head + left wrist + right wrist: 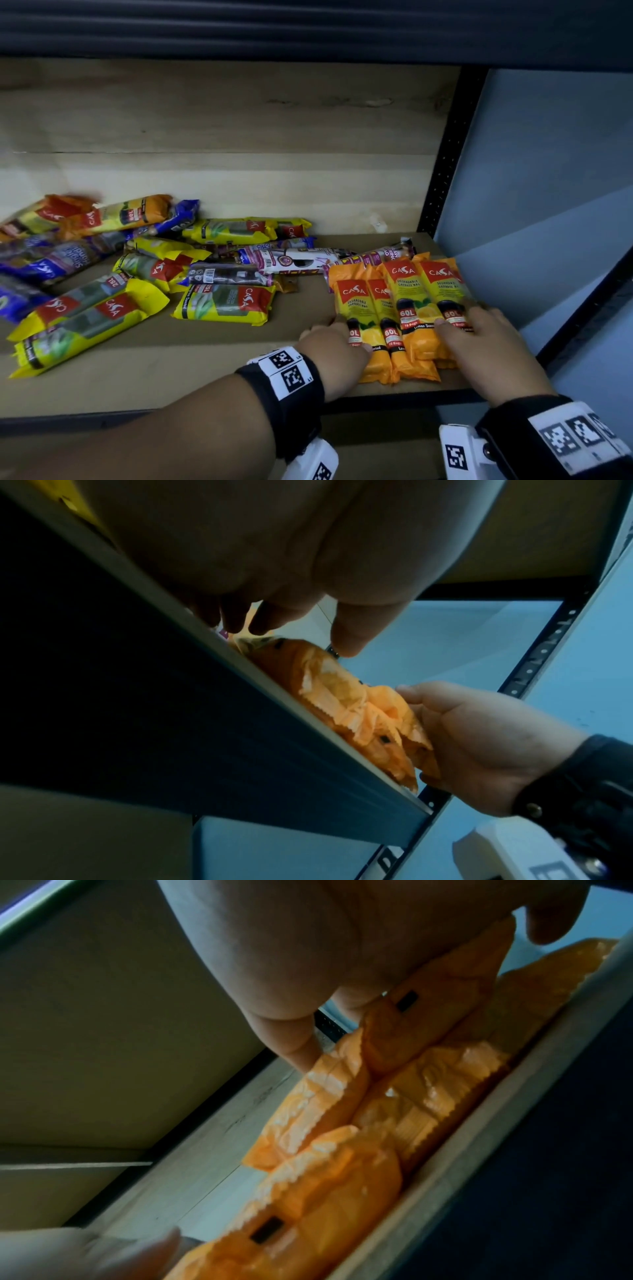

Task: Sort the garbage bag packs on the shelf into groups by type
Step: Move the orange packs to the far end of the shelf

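Several orange CASA 60L packs (404, 308) lie side by side at the right end of the wooden shelf (205, 370), their ends near the front edge. My left hand (334, 342) rests on the leftmost pack, fingers reaching along its left side and thumb on top. My right hand (476, 329) lies flat on the rightmost pack with fingers spread. In the left wrist view my left hand (294, 631) hangs over the crinkled ends of the orange packs (342, 696), with the right hand (472, 731) against their far end. The right wrist view shows straight fingers (298, 1047) touching the orange packs (394, 1096).
A mixed heap fills the shelf's left and middle: yellow CASA packs (222, 303), blue packs (51, 257), a white and purple pack (291, 260), and more orange packs (126, 214) at the back left. A black upright post (445, 154) bounds the shelf on the right.
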